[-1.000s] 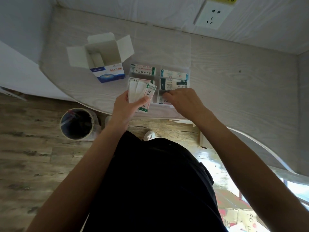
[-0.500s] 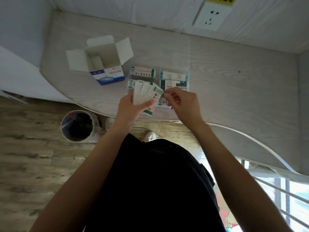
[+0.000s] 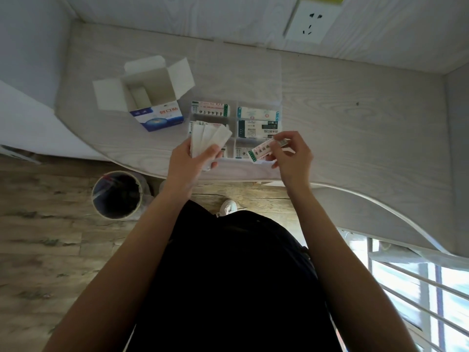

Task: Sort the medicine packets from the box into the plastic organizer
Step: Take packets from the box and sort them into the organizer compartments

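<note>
My left hand [image 3: 189,163] grips a fanned stack of white medicine packets [image 3: 209,139], their blank backs up, over the near left part of the clear plastic organizer [image 3: 257,166]. My right hand [image 3: 291,154] pinches a single packet [image 3: 264,151] with red and green print, held just above the organizer's near right compartment. The compartments behind hold more printed packets [image 3: 257,115]. The open white and blue box [image 3: 149,97] stands on the table to the left of the organizer, flaps spread.
The pale wooden table [image 3: 355,138] ends in a curved front edge near my hands. A round bin [image 3: 116,194] stands on the wood floor below left. A wall socket [image 3: 311,21] is at the back. A white rail [image 3: 406,273] runs at the lower right.
My right hand left the near right compartment, reached the fan in my left hand and drew one packet off to the right. My left hand stayed over the organizer.
</note>
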`<action>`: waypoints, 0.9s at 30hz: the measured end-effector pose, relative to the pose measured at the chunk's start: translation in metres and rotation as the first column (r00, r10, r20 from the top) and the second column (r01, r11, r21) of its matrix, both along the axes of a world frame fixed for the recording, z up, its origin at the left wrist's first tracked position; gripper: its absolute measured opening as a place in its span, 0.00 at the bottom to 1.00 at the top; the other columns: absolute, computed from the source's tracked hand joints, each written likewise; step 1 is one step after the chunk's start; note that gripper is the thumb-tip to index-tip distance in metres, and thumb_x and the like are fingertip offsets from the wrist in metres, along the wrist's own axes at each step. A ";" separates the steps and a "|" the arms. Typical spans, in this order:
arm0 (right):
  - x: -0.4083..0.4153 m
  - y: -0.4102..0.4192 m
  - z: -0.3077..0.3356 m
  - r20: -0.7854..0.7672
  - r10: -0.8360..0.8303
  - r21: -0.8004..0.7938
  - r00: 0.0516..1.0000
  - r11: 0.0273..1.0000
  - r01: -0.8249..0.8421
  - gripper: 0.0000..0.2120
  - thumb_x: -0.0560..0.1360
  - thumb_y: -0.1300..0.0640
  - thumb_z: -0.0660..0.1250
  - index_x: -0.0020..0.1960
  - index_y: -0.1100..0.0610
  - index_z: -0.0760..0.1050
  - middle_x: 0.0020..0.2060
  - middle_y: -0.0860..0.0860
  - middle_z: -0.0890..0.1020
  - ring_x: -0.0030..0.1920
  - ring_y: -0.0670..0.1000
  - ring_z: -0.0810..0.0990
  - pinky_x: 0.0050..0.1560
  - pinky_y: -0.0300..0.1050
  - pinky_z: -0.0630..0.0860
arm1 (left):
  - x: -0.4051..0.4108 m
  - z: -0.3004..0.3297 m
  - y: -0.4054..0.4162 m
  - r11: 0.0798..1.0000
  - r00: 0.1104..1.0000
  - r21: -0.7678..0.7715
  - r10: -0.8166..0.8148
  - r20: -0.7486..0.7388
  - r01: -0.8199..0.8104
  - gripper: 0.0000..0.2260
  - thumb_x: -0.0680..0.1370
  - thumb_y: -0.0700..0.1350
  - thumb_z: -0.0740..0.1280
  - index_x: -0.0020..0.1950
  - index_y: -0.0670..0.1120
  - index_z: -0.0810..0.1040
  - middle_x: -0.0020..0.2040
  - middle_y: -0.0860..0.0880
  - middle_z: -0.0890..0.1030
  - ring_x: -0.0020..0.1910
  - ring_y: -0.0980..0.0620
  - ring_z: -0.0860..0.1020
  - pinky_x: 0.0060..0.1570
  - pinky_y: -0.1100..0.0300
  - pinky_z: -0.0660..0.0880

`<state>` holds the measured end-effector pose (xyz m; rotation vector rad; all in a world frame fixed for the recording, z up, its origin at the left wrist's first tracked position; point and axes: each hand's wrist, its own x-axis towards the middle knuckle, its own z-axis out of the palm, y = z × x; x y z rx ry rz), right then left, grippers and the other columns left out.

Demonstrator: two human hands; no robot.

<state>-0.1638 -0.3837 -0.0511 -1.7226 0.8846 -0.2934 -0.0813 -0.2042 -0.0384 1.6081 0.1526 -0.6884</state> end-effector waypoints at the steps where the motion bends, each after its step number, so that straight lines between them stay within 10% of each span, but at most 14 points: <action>1: -0.001 0.000 -0.005 -0.042 0.021 -0.087 0.999 0.996 -0.025 0.04 0.74 0.63 0.67 0.46 0.56 0.74 0.41 0.54 0.82 0.30 0.46 0.82 0.28 0.39 0.77 | 0.001 -0.001 0.001 1.000 1.000 0.002 -0.001 0.003 0.001 0.15 0.75 0.42 0.69 0.59 0.40 0.75 0.44 0.47 0.81 0.37 0.58 0.80 0.33 0.68 0.74; 12: 0.004 0.014 -0.012 -0.399 0.123 -0.537 0.909 0.772 -0.340 0.13 0.73 0.43 0.66 0.42 0.52 0.82 0.41 0.46 0.79 0.36 0.48 0.77 0.38 0.40 0.66 | -0.005 -0.004 -0.006 1.000 1.000 -0.003 -0.026 -0.011 0.026 0.09 0.74 0.42 0.70 0.53 0.47 0.76 0.43 0.49 0.83 0.41 0.56 0.82 0.37 0.63 0.77; 20: 0.004 0.017 -0.014 -0.232 0.200 -0.588 0.952 0.751 -0.301 0.15 0.77 0.49 0.63 0.43 0.58 0.83 0.43 0.50 0.78 0.35 0.45 0.76 0.32 0.36 0.70 | -0.006 0.002 -0.006 0.999 0.999 -0.017 -0.027 -0.025 0.027 0.09 0.73 0.41 0.71 0.51 0.50 0.75 0.43 0.50 0.82 0.42 0.56 0.82 0.39 0.63 0.79; 27: 0.016 0.033 0.017 -0.031 0.299 0.087 0.954 0.951 -0.296 0.07 0.74 0.57 0.69 0.51 0.56 0.77 0.38 0.46 0.80 0.27 0.42 0.75 0.27 0.35 0.73 | -0.009 0.008 -0.010 0.979 0.979 -0.023 -0.205 -0.019 0.204 0.14 0.72 0.45 0.72 0.56 0.46 0.76 0.47 0.47 0.83 0.44 0.54 0.83 0.41 0.64 0.78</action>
